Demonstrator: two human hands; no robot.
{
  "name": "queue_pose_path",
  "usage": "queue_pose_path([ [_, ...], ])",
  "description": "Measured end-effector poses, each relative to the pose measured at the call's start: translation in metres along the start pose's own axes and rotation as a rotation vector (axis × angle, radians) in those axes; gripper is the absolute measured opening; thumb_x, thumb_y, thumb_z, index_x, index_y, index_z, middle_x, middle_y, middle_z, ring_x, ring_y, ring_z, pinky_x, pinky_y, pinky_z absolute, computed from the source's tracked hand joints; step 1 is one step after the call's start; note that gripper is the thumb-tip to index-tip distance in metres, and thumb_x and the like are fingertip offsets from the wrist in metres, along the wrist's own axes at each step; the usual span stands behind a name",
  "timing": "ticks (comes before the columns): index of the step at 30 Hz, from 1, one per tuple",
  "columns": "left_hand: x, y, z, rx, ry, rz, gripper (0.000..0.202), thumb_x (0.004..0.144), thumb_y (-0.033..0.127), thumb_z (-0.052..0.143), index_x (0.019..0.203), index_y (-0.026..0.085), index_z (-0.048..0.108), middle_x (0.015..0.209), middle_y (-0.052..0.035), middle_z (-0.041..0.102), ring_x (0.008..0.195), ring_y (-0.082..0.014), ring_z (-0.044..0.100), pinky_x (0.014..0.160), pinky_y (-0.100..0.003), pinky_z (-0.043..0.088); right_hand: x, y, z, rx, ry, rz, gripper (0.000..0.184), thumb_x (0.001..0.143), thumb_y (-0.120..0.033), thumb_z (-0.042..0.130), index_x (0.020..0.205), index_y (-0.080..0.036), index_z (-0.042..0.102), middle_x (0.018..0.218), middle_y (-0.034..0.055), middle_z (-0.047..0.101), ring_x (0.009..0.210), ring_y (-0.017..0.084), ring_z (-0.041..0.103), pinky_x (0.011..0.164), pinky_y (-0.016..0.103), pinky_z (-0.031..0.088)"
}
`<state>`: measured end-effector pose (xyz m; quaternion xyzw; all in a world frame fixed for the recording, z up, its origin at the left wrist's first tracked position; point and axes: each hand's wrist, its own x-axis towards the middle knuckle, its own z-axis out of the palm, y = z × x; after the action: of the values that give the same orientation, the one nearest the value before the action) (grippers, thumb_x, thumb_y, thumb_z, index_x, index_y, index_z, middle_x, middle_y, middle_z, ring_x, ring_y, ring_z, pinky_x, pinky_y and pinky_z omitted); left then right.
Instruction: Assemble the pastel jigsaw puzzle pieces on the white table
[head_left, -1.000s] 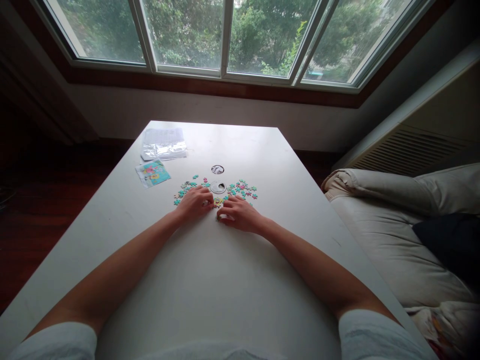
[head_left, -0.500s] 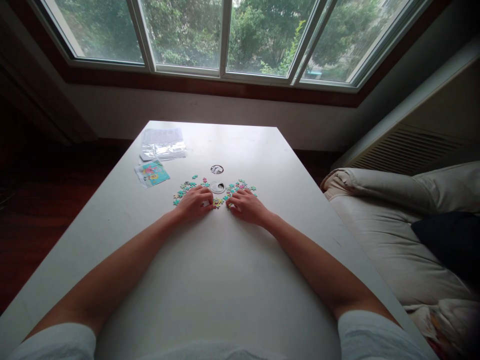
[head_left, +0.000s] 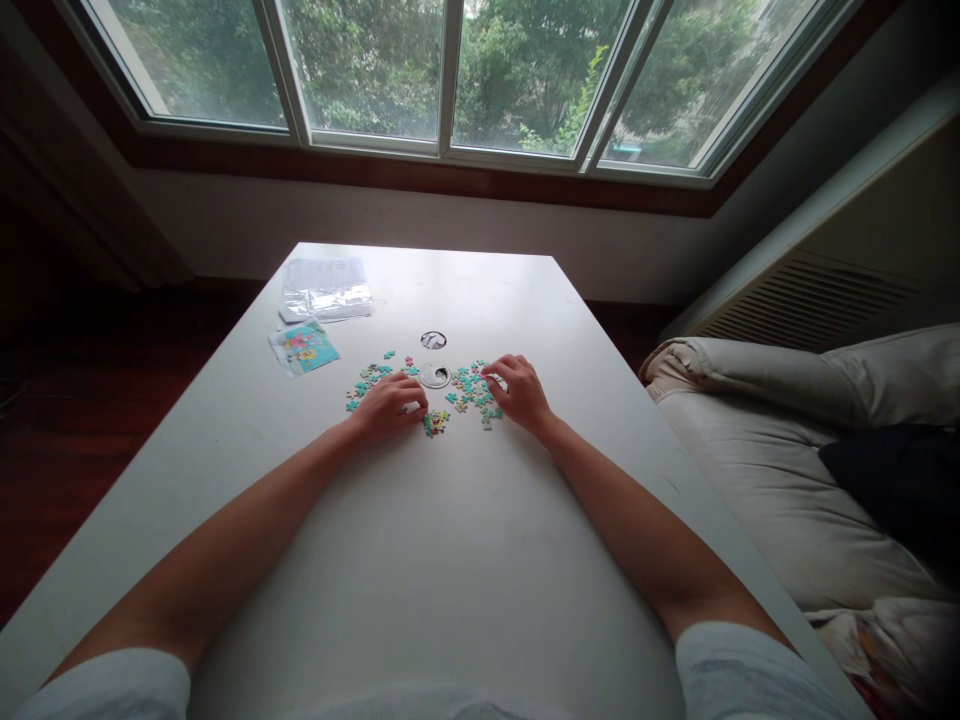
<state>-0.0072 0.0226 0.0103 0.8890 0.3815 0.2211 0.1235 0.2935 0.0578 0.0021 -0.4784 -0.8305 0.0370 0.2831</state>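
Small teal, pink and yellow jigsaw pieces lie scattered on the white table in front of me. My left hand rests palm down over the left part of the scatter, fingers curled, its fingertips beside a small joined cluster of pieces. My right hand lies on the right edge of the scatter, fingers bent and touching loose pieces. I cannot make out a piece held in either hand.
A round clear lid and a smaller round cap sit just beyond the pieces. A picture card and a clear plastic bag lie at the far left. A cushioned sofa stands right of the table.
My right hand has moved right and away from the joined cluster to the right side of the scatter. My left hand has stayed about where it was.
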Motion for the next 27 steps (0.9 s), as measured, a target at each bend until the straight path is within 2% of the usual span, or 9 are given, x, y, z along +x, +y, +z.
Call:
queue_pose_path([
  [2, -0.001, -0.004, 0.000, 0.046, 0.081, -0.084, 0.018, 0.094, 0.028, 0.054, 0.089, 0.024, 0.071, 0.102, -0.0048, 0.071, 0.102, -0.0227, 0.058, 0.098, -0.040, 0.044, 0.000, 0.004, 0.001, -0.010, 0.001, 0.076, 0.034, 0.099, -0.038, 0.048, 0.119, -0.021, 0.069, 0.122, 0.0130, 0.063, 0.114, 0.030, 0.053, 0.101, 0.045, 0.042],
  [5, -0.004, -0.010, -0.001, 0.118, 0.177, -0.233, 0.017, 0.094, 0.030, 0.055, 0.093, 0.025, 0.071, 0.111, -0.0062, 0.069, 0.110, -0.0262, 0.055, 0.099, -0.044, 0.043, 0.000, 0.008, 0.008, -0.062, -0.096, 0.183, 0.051, 0.099, -0.049, 0.047, 0.138, -0.020, 0.059, 0.145, 0.0160, 0.051, 0.132, 0.034, 0.045, 0.108, 0.048, 0.039],
  [8, -0.005, -0.017, -0.003, 0.173, 0.211, -0.353, 0.019, 0.092, 0.034, 0.058, 0.101, 0.024, 0.072, 0.120, -0.0086, 0.065, 0.117, -0.0300, 0.052, 0.102, -0.048, 0.043, -0.001, 0.007, 0.014, -0.092, -0.236, 0.211, 0.061, 0.100, -0.056, 0.041, 0.149, -0.021, 0.048, 0.158, 0.0162, 0.038, 0.145, 0.034, 0.035, 0.116, 0.050, 0.031],
  [10, -0.006, -0.021, -0.006, 0.193, 0.206, -0.387, 0.024, 0.092, 0.038, 0.057, 0.107, 0.024, 0.071, 0.126, -0.0097, 0.063, 0.122, -0.0313, 0.051, 0.104, -0.050, 0.042, -0.001, 0.003, 0.016, -0.111, -0.314, 0.196, 0.067, 0.099, -0.062, 0.038, 0.154, -0.023, 0.042, 0.163, 0.0157, 0.031, 0.150, 0.033, 0.029, 0.120, 0.053, 0.025],
  [16, -0.011, -0.029, -0.013, 0.206, 0.062, -0.421, 0.054, 0.091, 0.056, 0.057, 0.133, 0.023, 0.060, 0.148, -0.0134, 0.049, 0.139, -0.0349, 0.038, 0.113, -0.051, 0.036, -0.006, -0.014, 0.016, -0.182, -0.439, 0.113, 0.090, 0.088, -0.082, 0.036, 0.160, -0.028, 0.027, 0.170, 0.0132, 0.010, 0.156, 0.035, 0.010, 0.122, 0.064, 0.007],
  [22, -0.022, -0.030, -0.010, 0.220, -0.130, -0.492, 0.088, 0.085, 0.078, 0.048, 0.156, 0.027, 0.035, 0.166, -0.0135, 0.024, 0.152, -0.0403, 0.017, 0.120, -0.061, 0.018, -0.005, -0.024, 0.020, -0.189, -0.406, 0.113, 0.092, 0.088, -0.083, 0.035, 0.161, -0.027, 0.025, 0.170, 0.0138, 0.009, 0.156, 0.036, 0.010, 0.121, 0.065, 0.008],
  [27, -0.029, -0.023, -0.004, 0.267, -0.136, -0.527, 0.092, 0.087, 0.080, 0.040, 0.161, 0.028, 0.022, 0.170, -0.0125, 0.009, 0.155, -0.0390, 0.006, 0.120, -0.066, 0.007, -0.002, -0.030, 0.026, -0.180, -0.364, 0.113, 0.086, 0.092, -0.080, 0.030, 0.160, -0.026, 0.029, 0.169, 0.0139, 0.012, 0.156, 0.033, 0.010, 0.123, 0.061, 0.011],
])
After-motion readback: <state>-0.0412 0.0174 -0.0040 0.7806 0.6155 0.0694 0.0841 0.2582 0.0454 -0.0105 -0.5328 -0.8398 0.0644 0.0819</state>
